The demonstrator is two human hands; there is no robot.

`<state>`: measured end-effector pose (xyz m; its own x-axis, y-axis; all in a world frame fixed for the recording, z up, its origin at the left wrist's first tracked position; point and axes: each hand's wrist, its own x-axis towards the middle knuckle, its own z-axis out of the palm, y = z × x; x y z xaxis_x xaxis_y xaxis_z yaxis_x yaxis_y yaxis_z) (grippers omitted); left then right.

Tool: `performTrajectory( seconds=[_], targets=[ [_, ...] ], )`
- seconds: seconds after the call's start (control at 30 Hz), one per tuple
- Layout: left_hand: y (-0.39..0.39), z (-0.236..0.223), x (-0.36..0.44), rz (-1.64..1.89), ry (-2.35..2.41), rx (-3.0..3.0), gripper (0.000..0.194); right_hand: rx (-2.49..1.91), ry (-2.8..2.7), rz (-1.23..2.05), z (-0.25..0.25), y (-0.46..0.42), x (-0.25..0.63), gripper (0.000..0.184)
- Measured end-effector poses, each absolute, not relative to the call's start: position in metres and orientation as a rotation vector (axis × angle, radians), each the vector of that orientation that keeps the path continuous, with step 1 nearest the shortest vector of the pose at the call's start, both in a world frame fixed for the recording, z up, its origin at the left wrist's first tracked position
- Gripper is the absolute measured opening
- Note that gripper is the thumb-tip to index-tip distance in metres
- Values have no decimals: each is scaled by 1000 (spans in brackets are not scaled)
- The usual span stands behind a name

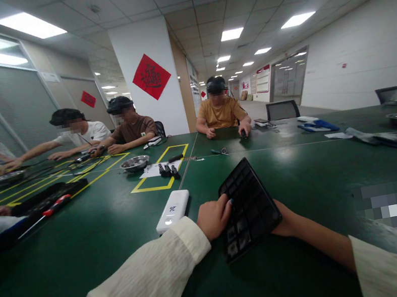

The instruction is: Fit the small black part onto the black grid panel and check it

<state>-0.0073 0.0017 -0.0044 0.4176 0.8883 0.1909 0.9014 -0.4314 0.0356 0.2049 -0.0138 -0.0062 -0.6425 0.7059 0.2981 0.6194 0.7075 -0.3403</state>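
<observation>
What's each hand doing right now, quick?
Left hand: fingers curled at the black tray; can't tell if pinching anything.
Right hand: holding the tray, its fingers hidden.

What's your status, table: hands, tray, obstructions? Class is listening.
Right hand holds tilted black compartment tray, fingers hidden behind it. Left hand over its left edge. Possible obstruction: white power bank beside left hand.

With the black tray (250, 206) between them, my sleeved left forearm (142, 286) brings my left hand (214, 218), fingers curled, over its left side, while my right forearm (318, 234), bare below the sleeve, leads to my right hand (283, 220), partly hidden, gripping its right side.
</observation>
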Motion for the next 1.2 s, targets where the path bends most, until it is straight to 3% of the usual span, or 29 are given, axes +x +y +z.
performTrajectory(
  seconds=[0.27,0.6,0.87,1.2],
  targets=[
    [-1,-5,-8,-307,-1612,-2596,32,-1012,-2490,302,-7,-14,205,39],
    [1,-2,-8,-247,-1601,-2612,41,-1038,-2489,312,-4,-15,205,37],
    [-1,-2,-10,-239,-1563,-2634,33,-1017,-2515,312,1,-18,203,39],
    [5,-6,-9,-307,-1640,-2653,48,-1040,-2498,288,-5,-15,204,37]
  ],
)
